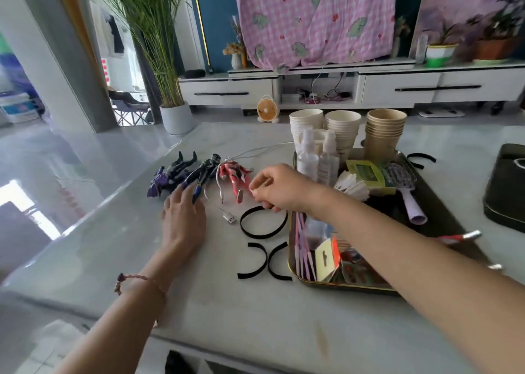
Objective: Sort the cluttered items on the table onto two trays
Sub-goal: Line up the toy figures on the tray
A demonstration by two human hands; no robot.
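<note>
I wore a braided pink-red cord bracelet [139, 277], knotted dark, behind my left hand [184, 217]; my forearms were bare.

- Three plastic toy figures [204, 172] are laid at the left of the pale marble counter [255, 317].
- A gold-rimmed black tray [290, 260] is set to their right.
- Stacked paper cups [385, 135] are stood at the tray's far end.
- Black curved headbands [261, 237] are laid between the figures and the tray.
</note>
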